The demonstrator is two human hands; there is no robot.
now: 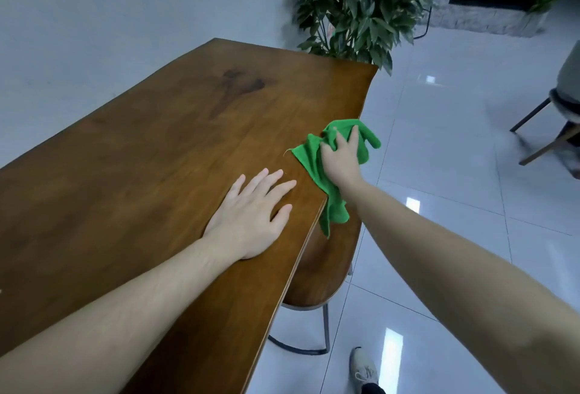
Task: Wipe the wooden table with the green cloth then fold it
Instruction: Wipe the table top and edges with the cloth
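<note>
The wooden table (150,148) runs from the lower left up to the middle of the view. A crumpled green cloth (309,158) lies at the table's right edge, part of it hanging over the side. My right hand (340,159) grips the cloth from above, with fingers curled into its folds. My left hand (251,214) rests flat on the table top, fingers straight and spread, a short way left of the cloth and apart from it.
A wooden chair (323,274) with a metal frame is tucked under the table's right edge. A leafy potted plant (361,7) stands past the far corner. Another chair (561,111) stands at the far right on the glossy tiled floor. A shoe (364,368) shows at the bottom.
</note>
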